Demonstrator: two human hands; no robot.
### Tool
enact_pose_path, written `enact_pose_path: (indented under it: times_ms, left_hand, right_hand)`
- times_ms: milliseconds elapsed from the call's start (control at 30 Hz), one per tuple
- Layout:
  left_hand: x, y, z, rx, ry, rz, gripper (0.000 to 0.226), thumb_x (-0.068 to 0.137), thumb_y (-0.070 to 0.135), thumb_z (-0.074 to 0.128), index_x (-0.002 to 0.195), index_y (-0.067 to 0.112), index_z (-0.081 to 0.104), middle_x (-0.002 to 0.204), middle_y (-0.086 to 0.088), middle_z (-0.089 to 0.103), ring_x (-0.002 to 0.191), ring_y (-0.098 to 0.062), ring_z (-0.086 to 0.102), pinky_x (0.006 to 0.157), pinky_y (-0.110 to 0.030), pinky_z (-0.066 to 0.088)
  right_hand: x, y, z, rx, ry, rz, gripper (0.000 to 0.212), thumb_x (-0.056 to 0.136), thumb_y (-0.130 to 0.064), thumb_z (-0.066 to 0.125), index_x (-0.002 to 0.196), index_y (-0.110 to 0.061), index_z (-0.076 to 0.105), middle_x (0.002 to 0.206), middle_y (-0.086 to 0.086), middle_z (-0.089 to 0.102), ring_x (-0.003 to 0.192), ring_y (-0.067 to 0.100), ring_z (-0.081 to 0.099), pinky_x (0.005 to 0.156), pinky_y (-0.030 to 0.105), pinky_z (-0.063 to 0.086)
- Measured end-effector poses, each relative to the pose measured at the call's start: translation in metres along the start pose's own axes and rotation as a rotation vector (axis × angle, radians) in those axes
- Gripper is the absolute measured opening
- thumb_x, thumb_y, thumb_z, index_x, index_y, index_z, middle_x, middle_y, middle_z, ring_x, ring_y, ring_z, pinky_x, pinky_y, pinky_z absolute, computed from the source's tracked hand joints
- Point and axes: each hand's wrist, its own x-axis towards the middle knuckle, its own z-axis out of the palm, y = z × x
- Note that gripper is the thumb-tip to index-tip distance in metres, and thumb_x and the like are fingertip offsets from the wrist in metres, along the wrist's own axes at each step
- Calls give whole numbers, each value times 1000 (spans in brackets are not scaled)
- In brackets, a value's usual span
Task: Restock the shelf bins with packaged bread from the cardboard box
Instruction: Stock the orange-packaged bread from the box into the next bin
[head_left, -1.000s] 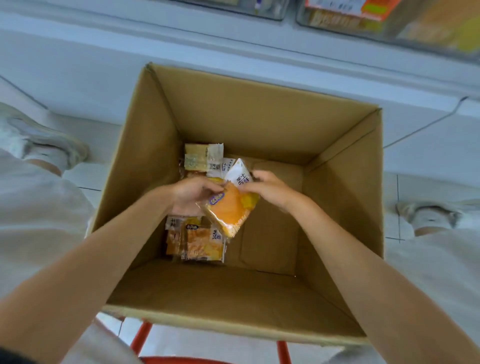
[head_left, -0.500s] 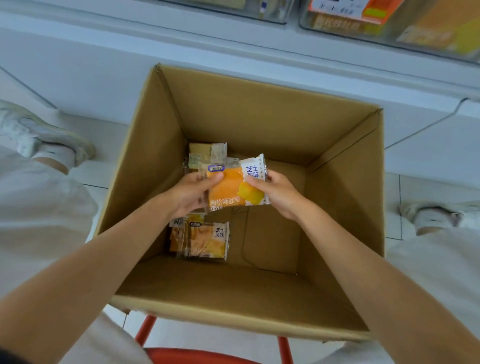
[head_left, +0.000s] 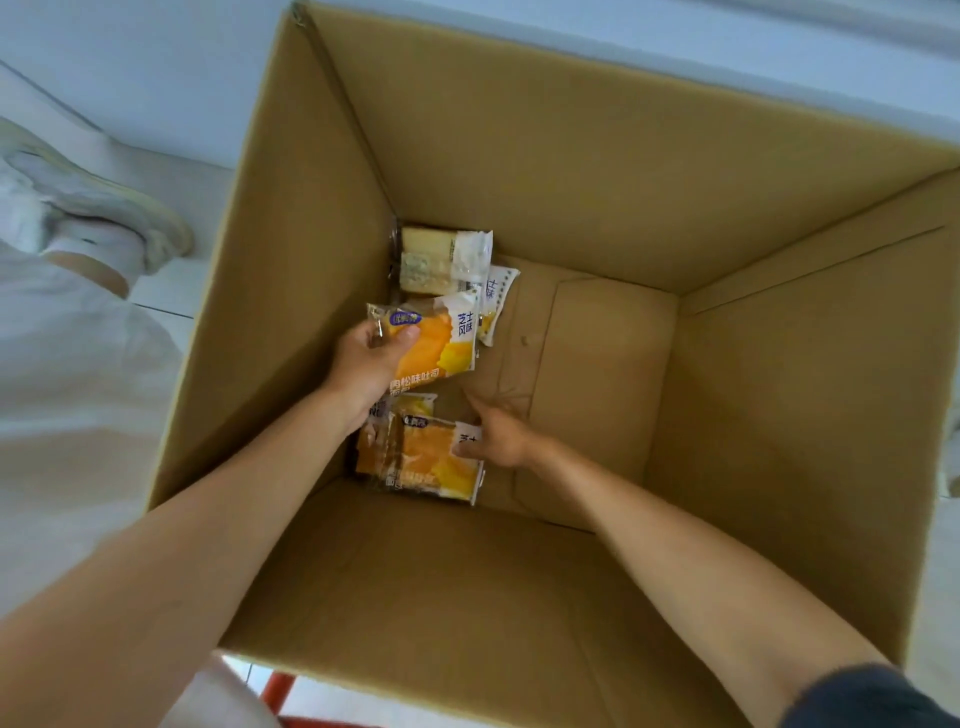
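Note:
I look down into an open cardboard box (head_left: 597, 171). My left hand (head_left: 371, 358) grips an orange and white bread packet (head_left: 441, 340) by its left end, holding it above the box floor. My right hand (head_left: 498, 431) reaches down to a second orange bread packet (head_left: 421, 460) lying on the floor of the box, thumb on its right edge and fingers curled behind it. Further back lie a pale sandwich packet (head_left: 441, 260) and another white-ended packet (head_left: 496, 296), partly covered.
More packets lie under the near orange one at the box's left side. The right half of the box floor (head_left: 597, 374) is bare cardboard. A white shoe (head_left: 98, 202) and white trousers are at left. A red stool frame (head_left: 275, 696) shows below the box.
My right hand has let go of the held packet and dropped to the packet on the box floor. My left hand now holds the first packet alone. The camera has moved closer into the box.

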Motion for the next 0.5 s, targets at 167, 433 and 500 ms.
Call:
enact_pose_path:
  times_ms: [167, 433, 500]
  left_hand:
    - [-6, 3, -1, 40, -5, 2, 32, 93, 34, 66, 120, 18, 60, 118, -8, 66, 106, -25, 64, 95, -44, 54]
    - [-43, 39, -5, 75, -184, 98, 16, 93, 38, 64, 105, 28, 62, 118, -4, 67, 108, -21, 63, 94, -39, 50]
    - [-66, 60, 0, 79, -261, 86, 31, 90, 56, 58, 100, 26, 63, 105, -2, 69, 99, -20, 63, 90, -40, 50]
  right_hand:
    - [2, 3, 8, -3, -7, -16, 39, 88, -20, 70, 125, -10, 62, 122, 5, 58, 110, 20, 55, 89, 27, 43]
    - [-93, -20, -76, 291, 230, -205, 23, 88, -17, 71, 110, -17, 68, 118, 1, 65, 113, 16, 58, 98, 37, 48]
    - [-122, -31, -102, 313, 361, -214, 27, 86, -20, 73, 113, -19, 69, 116, -5, 66, 108, 10, 62, 93, 29, 52]
